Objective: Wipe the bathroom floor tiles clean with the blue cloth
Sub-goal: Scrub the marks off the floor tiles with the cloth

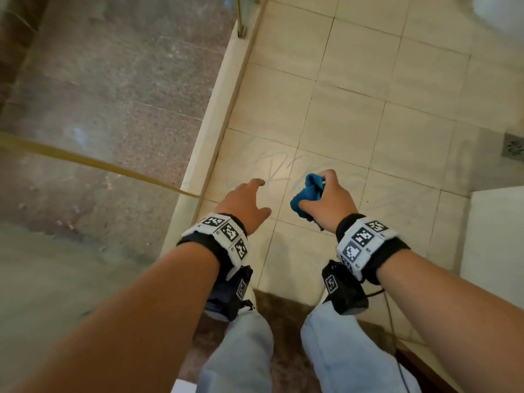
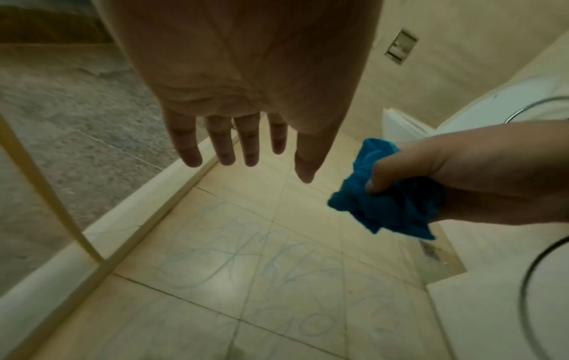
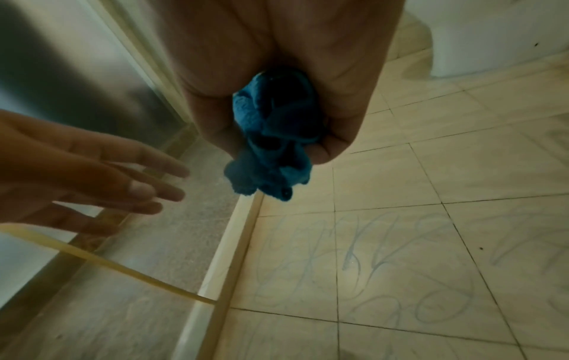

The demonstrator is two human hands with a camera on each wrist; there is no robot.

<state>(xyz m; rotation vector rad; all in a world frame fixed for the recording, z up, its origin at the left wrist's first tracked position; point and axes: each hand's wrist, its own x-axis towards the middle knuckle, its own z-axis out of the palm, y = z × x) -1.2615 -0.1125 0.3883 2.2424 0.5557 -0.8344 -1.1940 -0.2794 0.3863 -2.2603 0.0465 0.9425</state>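
Above the floor tiles (image 1: 348,123), from the head view, the right hand (image 1: 330,201) has its grip curled round the bunched blue cloth (image 1: 307,194), held off the floor; the left hand (image 1: 243,204) hangs beside it, fingers spread, holding nothing. A floor drain (image 1: 513,146) sits well right of the cloth.

Seen from the left wrist, pale scribble marks (image 2: 246,255) lie below the cloth. Wadded this tight, it may smear rather than lift them, I judge.

From the right wrist, the raised kerb (image 3: 227,255) borders the marks on the left; marks against it could be missed.
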